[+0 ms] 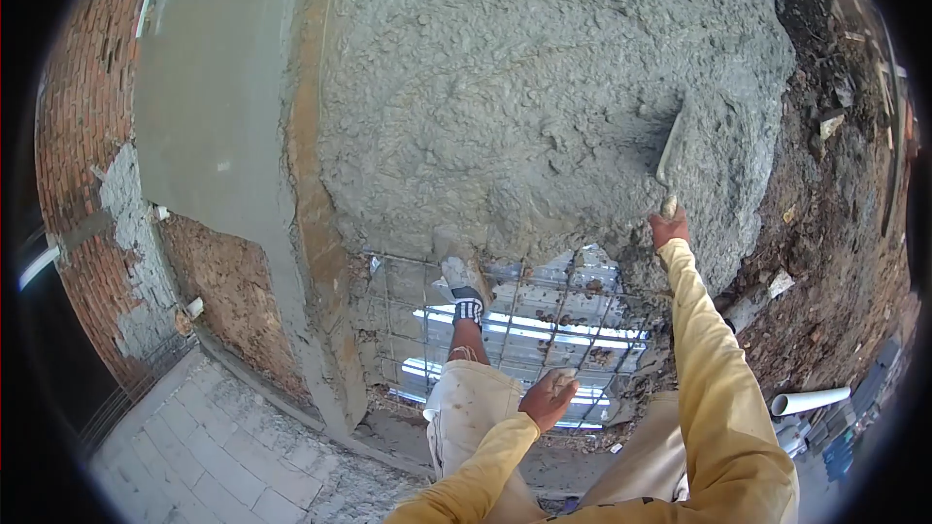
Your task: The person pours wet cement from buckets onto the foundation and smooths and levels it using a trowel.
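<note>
My right hand (pixel 668 227) is wrapped round the handle of a trowel (pixel 672 147), and the blade stands on edge against the wet concrete (pixel 544 87). My left hand (pixel 549 399) hovers above the steel mesh (pixel 524 315), close to my knee. Its fingers are curled together, with pale grey at the tips; whether anything is inside them is hidden. The concrete is rough and lumpy, and its near edge ends over the bars. Shiny metal sheeting (pixel 500 328) shows beneath the mesh.
My foot (pixel 466 283) stands on the mesh at the concrete's edge. Along the left runs a wooden board (pixel 313 136) beside a smooth grey slab (pixel 209 87). A brick wall (pixel 87 126) is farther left. Dirt with rubble (pixel 796 204) and a white pipe (pixel 810 401) lie right.
</note>
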A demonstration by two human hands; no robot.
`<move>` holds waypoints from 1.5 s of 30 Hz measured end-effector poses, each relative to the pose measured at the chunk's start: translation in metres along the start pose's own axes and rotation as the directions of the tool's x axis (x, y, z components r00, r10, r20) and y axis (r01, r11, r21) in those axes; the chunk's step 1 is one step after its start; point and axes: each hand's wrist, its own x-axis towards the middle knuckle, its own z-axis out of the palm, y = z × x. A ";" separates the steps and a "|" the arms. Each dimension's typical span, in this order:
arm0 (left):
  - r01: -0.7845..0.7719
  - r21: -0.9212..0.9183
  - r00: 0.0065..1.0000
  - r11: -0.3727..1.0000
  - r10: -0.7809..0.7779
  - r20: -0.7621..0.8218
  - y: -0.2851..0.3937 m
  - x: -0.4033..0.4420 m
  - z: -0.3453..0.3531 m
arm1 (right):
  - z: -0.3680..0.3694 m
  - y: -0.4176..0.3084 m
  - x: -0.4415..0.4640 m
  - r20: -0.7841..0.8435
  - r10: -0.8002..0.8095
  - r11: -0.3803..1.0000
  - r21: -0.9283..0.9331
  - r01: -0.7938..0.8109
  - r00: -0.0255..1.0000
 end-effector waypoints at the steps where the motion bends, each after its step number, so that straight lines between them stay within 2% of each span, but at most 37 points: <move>1: -0.045 -0.075 0.999 0.996 0.043 -0.025 -0.020 0.009 0.006 | -0.003 0.001 0.001 -0.024 -0.026 0.977 0.211 0.030 0.999; 2: -0.069 -0.159 0.998 0.985 0.070 0.001 -0.020 0.013 0.008 | -0.002 -0.006 0.001 -0.208 -0.032 0.994 0.094 0.053 0.978; 4: -0.020 -0.134 0.996 0.991 0.032 0.082 -0.009 0.012 0.008 | 0.002 -0.034 0.003 -0.211 0.056 0.998 0.020 -0.053 0.976; 6: -0.039 -0.218 0.991 0.975 0.065 0.115 0.015 0.001 0.001 | 0.033 -0.076 0.010 -0.036 -0.009 0.992 -0.124 0.004 0.999; 7: -0.050 -0.257 0.989 0.965 0.084 0.124 0.019 0.000 -0.004 | 0.068 -0.090 0.012 -0.047 -0.090 0.971 -0.226 0.077 0.995; 8: -0.116 -0.256 0.983 0.960 0.148 0.109 0.010 0.004 -0.003 | 0.078 -0.142 -0.006 0.067 -0.030 0.960 -0.276 0.047 0.997; 9: -0.143 -0.313 0.981 0.939 0.176 0.079 0.000 0.010 0.005 | 0.118 -0.151 0.001 0.045 -0.210 0.944 -0.251 0.214 0.977; 10: -0.170 -0.368 0.978 0.914 0.202 0.050 -0.008 0.014 0.008 | 0.115 -0.214 -0.034 0.155 -0.181 0.965 -0.166 0.206 0.971; 11: -0.165 -0.361 0.979 0.918 0.196 0.051 -0.002 0.009 -0.002 | 0.141 -0.234 -0.035 0.202 -0.309 0.920 -0.182 0.346 0.929; 13: -0.168 -0.349 0.978 0.922 0.199 0.055 0.028 0.000 -0.025 | 0.180 -0.287 -0.052 0.270 -0.321 0.909 -0.182 0.376 0.908; 14: -0.185 -0.394 0.975 0.900 0.219 0.041 0.030 -0.002 -0.027 | 0.189 -0.313 -0.067 0.302 -0.304 0.884 -0.265 0.386 0.904; 16: -0.221 -0.476 0.968 0.852 0.252 0.002 0.032 -0.001 -0.028 | 0.225 -0.330 -0.072 0.339 -0.381 0.842 -0.257 0.475 0.860; 20: -0.330 -0.623 0.933 0.709 0.346 -0.100 0.041 -0.005 -0.038 | 0.246 -0.380 -0.140 0.588 -0.381 0.644 -0.385 0.661 0.714; 21: -0.334 -0.606 0.935 0.722 0.332 -0.121 0.043 -0.006 -0.039 | 0.266 -0.380 -0.147 0.634 -0.376 0.575 -0.412 0.707 0.676; 24: -0.291 -0.573 0.952 0.766 0.294 -0.090 0.037 -0.003 -0.041 | 0.299 -0.381 -0.177 0.667 -0.346 0.456 -0.495 0.740 0.660; 25: -0.334 -0.583 0.941 0.741 0.298 -0.161 0.045 -0.009 -0.052 | 0.307 -0.380 -0.184 0.686 -0.332 0.434 -0.499 0.750 0.648; 27: -0.332 -0.506 0.943 0.796 0.294 -0.155 0.055 -0.019 -0.071 | 0.312 -0.373 -0.195 0.716 -0.295 0.392 -0.513 0.764 0.632; 30: -0.406 -0.350 0.914 0.844 0.385 -0.131 0.054 -0.014 -0.065 | 0.323 -0.352 -0.207 0.728 -0.250 0.445 -0.499 0.743 0.638; 32: -0.473 -0.350 0.881 0.808 0.436 -0.183 0.044 -0.006 -0.053 | 0.296 -0.353 -0.230 0.765 -0.319 0.377 -0.440 0.815 0.560; 34: -0.538 -0.468 0.843 0.701 0.438 -0.313 0.036 0.003 -0.037 | 0.271 -0.361 -0.253 0.795 -0.377 0.322 -0.369 0.872 0.476; 36: -0.500 -0.482 0.866 0.719 0.408 -0.290 0.032 0.005 -0.036 | 0.255 -0.369 -0.260 0.798 -0.431 0.295 -0.317 0.901 0.422; 37: -0.487 -0.488 0.873 0.725 0.409 -0.265 0.033 0.007 -0.036 | 0.261 -0.368 -0.252 0.781 -0.511 0.153 -0.327 0.932 0.358; 39: -0.648 -0.386 0.762 0.657 0.552 -0.339 0.035 0.006 -0.034 | 0.275 -0.383 -0.222 0.736 -0.622 -0.014 -0.354 0.935 0.269; 40: -0.602 -0.392 0.798 0.695 0.527 -0.293 0.038 0.003 -0.044 | 0.281 -0.397 -0.206 0.718 -0.665 -0.100 -0.359 0.928 0.206; 42: -0.508 -0.392 0.861 0.767 0.469 -0.196 0.044 -0.005 -0.063 | 0.281 -0.433 -0.165 0.642 -0.740 -0.148 -0.446 0.883 0.201; 44: -0.321 -0.572 0.941 0.755 0.324 -0.101 0.064 -0.016 -0.086 | 0.265 -0.481 -0.128 0.542 -0.780 -0.107 -0.608 0.786 0.313; 45: -0.332 -0.606 0.935 0.723 0.339 -0.107 0.066 -0.016 -0.085 | 0.253 -0.503 -0.111 0.517 -0.772 -0.068 -0.645 0.761 0.370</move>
